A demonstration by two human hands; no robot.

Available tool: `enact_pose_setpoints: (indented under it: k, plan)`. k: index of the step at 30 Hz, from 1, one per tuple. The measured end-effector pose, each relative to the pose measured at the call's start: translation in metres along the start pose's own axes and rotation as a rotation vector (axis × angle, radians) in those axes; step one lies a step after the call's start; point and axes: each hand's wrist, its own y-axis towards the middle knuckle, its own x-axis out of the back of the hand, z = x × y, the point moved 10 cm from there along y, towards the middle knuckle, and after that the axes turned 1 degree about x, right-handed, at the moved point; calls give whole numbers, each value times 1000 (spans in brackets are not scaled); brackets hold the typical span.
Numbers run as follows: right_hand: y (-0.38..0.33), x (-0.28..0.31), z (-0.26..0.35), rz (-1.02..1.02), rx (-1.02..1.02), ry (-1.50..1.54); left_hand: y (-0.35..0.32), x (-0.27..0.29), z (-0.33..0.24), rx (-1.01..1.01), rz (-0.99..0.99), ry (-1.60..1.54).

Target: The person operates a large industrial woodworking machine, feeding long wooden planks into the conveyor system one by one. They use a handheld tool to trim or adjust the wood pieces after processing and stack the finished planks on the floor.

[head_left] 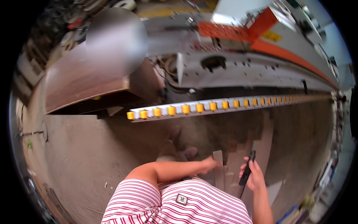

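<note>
My right hand (254, 176) is wrapped round a slim, black, bar-shaped object (247, 172), held upright and slightly tilted at the lower right; its exact kind does not show. My left arm reaches across the front of my striped shirt. At its end, my left hand (209, 165) is blurred beside the narrow wooden board (219, 173). Its fingers are too smeared to read, and whether it touches the board is unclear.
A long rail with yellow rollers (200, 108) spans the view ahead. Behind it stands a grey metal machine (246, 71) with an orange guard (227, 31). A brown wooden cabinet (84, 84) is at the left. Several boards (264, 145) lie at the right.
</note>
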Motion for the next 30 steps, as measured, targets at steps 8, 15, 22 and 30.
enact_pose_setpoints:
  k: [8, 15, 22, 30]
  plan:
    - [-2, -140, 61, 471, 311, 334, -172, -67, -121, -360, 587, 325]
    - [-16, -222, 88, 682, 460, 108, -252, 34, -177, -708, -8, 75]
    - [39, -100, 38, 108, 608, -350, -408, 368, -230, -1086, -1028, -143]
    - [-34, 67, -109, -506, 346, -1178, -436, 529, -231, -910, -1215, -265]
